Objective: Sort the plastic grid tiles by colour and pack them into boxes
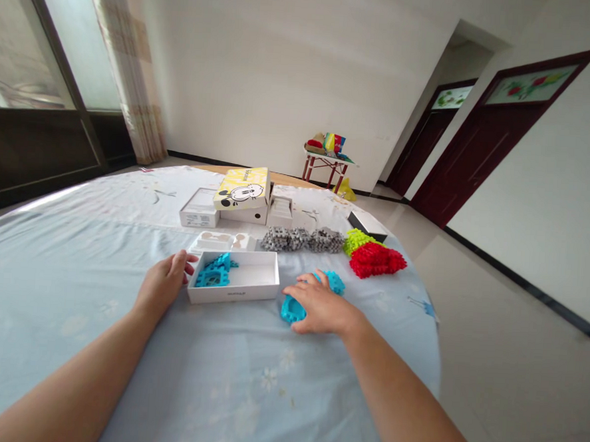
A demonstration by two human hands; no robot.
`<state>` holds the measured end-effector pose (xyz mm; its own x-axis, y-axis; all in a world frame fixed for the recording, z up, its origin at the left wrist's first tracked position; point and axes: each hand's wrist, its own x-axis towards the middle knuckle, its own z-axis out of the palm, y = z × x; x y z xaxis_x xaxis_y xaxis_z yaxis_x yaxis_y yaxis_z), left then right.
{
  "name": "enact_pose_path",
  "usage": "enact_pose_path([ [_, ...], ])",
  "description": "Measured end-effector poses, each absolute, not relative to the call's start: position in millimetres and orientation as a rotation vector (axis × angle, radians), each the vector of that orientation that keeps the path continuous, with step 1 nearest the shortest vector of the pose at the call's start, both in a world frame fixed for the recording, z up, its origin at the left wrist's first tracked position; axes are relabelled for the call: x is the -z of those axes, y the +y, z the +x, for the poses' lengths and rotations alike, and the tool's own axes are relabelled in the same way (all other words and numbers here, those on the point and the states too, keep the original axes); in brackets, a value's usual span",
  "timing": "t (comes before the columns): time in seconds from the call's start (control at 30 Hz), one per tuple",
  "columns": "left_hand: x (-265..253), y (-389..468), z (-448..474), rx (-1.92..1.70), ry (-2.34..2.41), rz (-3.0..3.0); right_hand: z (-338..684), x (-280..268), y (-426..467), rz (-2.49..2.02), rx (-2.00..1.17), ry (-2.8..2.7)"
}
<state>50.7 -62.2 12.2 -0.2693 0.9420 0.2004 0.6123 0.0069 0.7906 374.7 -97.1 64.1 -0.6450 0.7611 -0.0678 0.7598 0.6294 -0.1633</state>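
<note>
A shallow white box stands on the table in front of me, with several blue interlocking plastic pieces in its left half. My left hand is at the box's left end, its fingers bent against the wall there. To the right of the box, my right hand is curled over a cluster of blue plastic pieces, gripping them from above. More blue pieces show just beyond its knuckles. The palm and some fingertips of this hand are hidden.
Behind the box lie grey pieces, lime green pieces and red pieces. A black-and-white box, an open white box and a yellow cartoon-printed box stand farther back. A pale blue cloth covers the round table.
</note>
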Motion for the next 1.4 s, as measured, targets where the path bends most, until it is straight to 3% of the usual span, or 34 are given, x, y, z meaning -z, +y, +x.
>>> enact_pose_path([
  [0.47,-8,-60,50,-1.208,1.888,1.604,369,-62,-99,-1.343,-0.217,-2.84],
  [1.0,-8,-60,51,-1.21,1.858,1.579,356,-101,-80,-1.03,-0.512,-2.51],
  [1.4,-7,-61,51,-1.224,1.824,1.569,266,-90,-14,-1.005,-0.505,-3.004],
])
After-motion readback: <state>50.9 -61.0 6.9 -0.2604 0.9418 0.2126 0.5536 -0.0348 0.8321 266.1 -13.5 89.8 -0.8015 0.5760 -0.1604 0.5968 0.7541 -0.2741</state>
